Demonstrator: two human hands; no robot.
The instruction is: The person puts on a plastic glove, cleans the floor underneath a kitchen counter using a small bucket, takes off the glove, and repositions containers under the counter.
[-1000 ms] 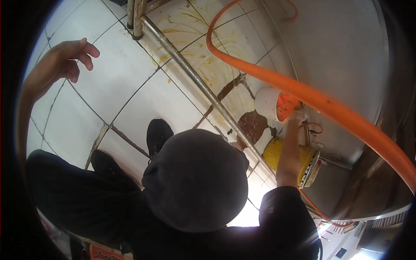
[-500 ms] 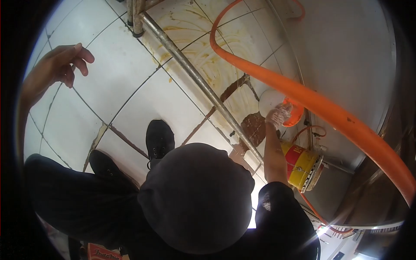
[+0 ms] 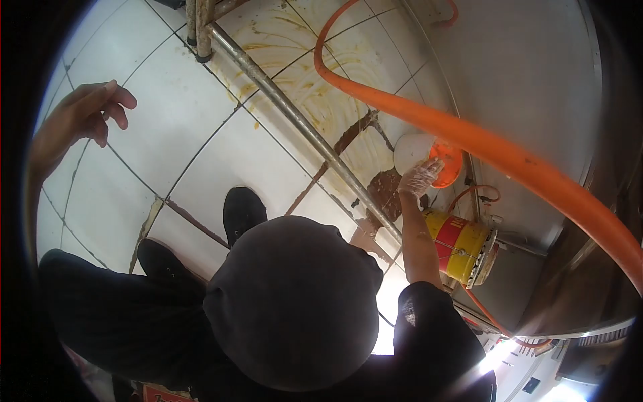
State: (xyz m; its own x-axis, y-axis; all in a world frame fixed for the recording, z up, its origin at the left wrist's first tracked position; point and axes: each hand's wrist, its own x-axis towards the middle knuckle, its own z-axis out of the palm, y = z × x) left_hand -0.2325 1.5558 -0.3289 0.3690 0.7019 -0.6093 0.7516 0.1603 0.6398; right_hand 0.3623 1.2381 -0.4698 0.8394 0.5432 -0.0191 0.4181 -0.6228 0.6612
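Observation:
My left hand (image 3: 90,115) hovers over the white floor tiles at the far left, fingers loosely bent and apart with nothing in them. At the right, beyond a metal bar, my right hand (image 3: 420,177) has a whitish, wet-looking covering, either a thin clear glove or foam. Its fingers are closed at the near rim of a round orange tub (image 3: 450,163); the exact grip is hard to see. A pale round shape (image 3: 410,150) adjoins the tub's left side. Beside my right forearm lies a yellow and red bucket (image 3: 462,246), tilted on its side.
The metal bar (image 3: 288,100) runs diagonally between my feet and the tub. A thick orange hose (image 3: 462,139) arches across the right side. Yellowish smears (image 3: 321,90) streak the tiles behind the bar. A dark cap (image 3: 295,301) fills the lower middle.
The whole view has shifted slightly. My right hand has drawn back a little toward the near edge of the orange tub. My left hand keeps nearly the same pose.

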